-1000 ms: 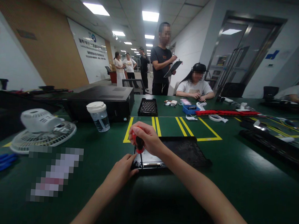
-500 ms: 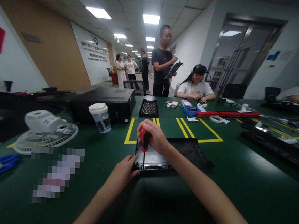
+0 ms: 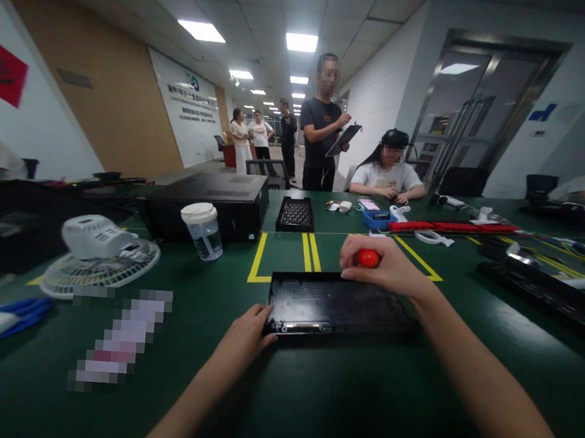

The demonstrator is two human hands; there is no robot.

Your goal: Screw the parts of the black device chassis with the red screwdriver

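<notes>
Across the desk [image 3: 320, 401] lies a black tray [image 3: 311, 305], long axis left to right — left hand [image 3: 245, 334] clasping its near-left corner. By its far edge, the right hand [image 3: 389, 267] curls closed round a red handle [image 3: 368, 258], end-on to the viewer.

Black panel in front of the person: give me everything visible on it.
The black panel is a shallow, roughly rectangular piece, plastic by its look, with a low raised rim, fine ribbing toward its far left and a pale, shiny strip along the near left edge. It lies flat on the green table, longer side across. The left hand holds its near left corner. Its right end is dark, detail unclear.
</notes>
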